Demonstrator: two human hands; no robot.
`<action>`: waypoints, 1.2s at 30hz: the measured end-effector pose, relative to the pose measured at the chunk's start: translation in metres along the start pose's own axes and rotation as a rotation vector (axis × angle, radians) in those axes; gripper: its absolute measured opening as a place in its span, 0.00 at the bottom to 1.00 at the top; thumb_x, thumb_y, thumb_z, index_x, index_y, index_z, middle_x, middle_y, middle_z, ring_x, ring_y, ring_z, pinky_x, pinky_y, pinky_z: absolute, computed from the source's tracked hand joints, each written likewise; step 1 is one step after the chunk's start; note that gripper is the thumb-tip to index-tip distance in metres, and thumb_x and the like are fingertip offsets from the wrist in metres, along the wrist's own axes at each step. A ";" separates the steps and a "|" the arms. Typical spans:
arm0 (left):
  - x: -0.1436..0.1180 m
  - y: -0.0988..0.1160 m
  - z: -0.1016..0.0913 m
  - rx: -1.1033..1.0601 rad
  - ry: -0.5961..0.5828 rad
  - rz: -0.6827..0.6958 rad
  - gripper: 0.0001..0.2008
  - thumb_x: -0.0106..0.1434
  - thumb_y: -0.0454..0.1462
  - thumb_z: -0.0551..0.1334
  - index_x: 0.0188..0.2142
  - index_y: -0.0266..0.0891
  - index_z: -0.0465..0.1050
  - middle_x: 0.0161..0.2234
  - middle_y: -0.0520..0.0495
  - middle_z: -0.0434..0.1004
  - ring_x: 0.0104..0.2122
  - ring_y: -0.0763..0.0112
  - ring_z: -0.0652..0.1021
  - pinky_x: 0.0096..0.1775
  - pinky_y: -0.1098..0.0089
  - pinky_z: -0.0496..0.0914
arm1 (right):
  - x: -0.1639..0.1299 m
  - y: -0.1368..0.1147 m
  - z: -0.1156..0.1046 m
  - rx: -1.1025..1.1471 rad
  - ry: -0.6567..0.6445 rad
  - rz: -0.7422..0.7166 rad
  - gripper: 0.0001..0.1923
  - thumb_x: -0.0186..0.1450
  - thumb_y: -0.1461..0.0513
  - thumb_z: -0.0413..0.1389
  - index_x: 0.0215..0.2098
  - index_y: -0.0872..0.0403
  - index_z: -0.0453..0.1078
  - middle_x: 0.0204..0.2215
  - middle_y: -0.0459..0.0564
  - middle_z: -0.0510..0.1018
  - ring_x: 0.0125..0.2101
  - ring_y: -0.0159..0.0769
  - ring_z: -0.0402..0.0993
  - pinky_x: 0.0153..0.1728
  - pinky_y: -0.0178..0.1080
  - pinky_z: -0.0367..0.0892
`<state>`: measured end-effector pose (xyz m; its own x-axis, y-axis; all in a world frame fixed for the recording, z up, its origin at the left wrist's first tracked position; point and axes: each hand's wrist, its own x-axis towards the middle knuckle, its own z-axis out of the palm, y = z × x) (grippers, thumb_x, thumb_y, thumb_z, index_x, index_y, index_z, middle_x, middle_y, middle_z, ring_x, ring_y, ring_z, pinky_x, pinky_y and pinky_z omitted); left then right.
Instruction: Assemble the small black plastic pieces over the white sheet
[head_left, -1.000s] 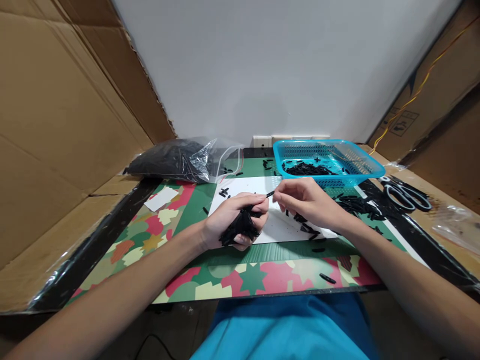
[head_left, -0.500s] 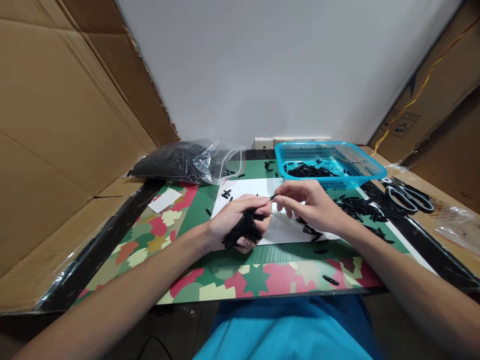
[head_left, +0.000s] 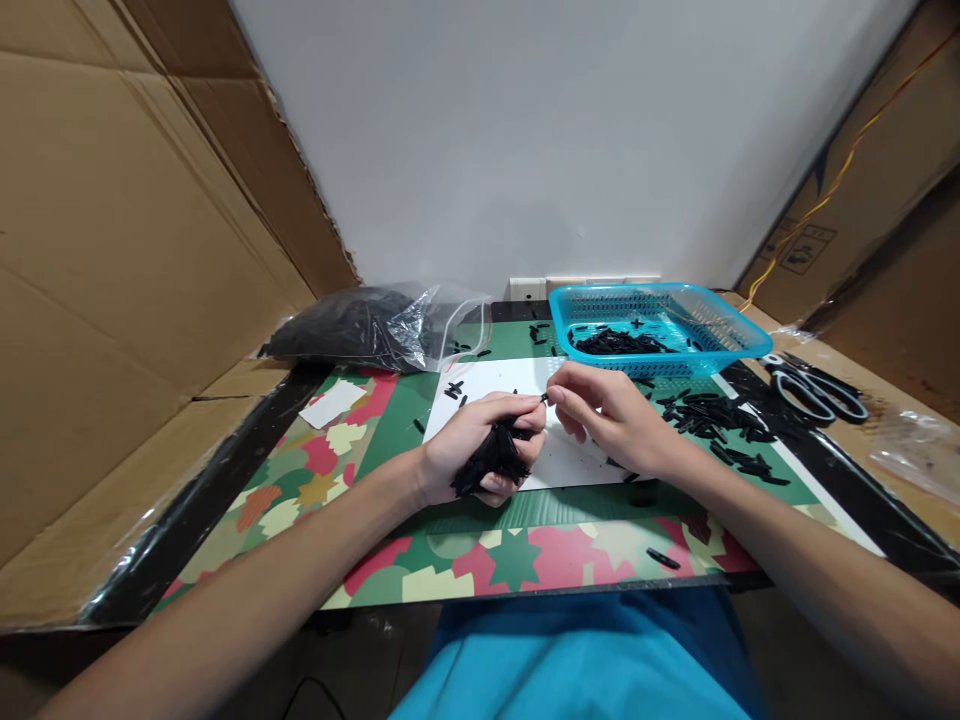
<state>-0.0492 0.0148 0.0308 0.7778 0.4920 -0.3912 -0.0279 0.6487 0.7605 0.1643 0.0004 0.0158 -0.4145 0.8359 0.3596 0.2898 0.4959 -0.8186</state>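
Black piece (head_left: 543,398) still between both hands

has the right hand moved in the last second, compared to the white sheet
Yes. The right hand has drawn in leftward over the white sheet, closing on the left hand.

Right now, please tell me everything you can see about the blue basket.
The blue basket is a shallow rectangular tray, apparently plastic, with slotted walls and a rolled rim. It sits level at the far right of the patterned mat, near the wall. A low heap of small black pieces lies inside. Neither hand touches it.
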 end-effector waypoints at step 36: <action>-0.002 0.004 0.001 -0.097 0.069 -0.077 0.17 0.69 0.48 0.60 0.32 0.44 0.56 0.23 0.60 0.53 0.10 0.79 0.60 0.10 0.80 0.53 | 0.000 0.013 -0.008 -0.219 0.056 -0.167 0.09 0.75 0.57 0.53 0.40 0.53 0.72 0.30 0.46 0.76 0.25 0.30 0.68 0.27 0.33 0.63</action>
<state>-0.0507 0.0160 0.0354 0.7352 0.4750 -0.4836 -0.0330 0.7377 0.6744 0.1748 0.0090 0.0086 -0.4256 0.7469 0.5109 0.4038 0.6620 -0.6315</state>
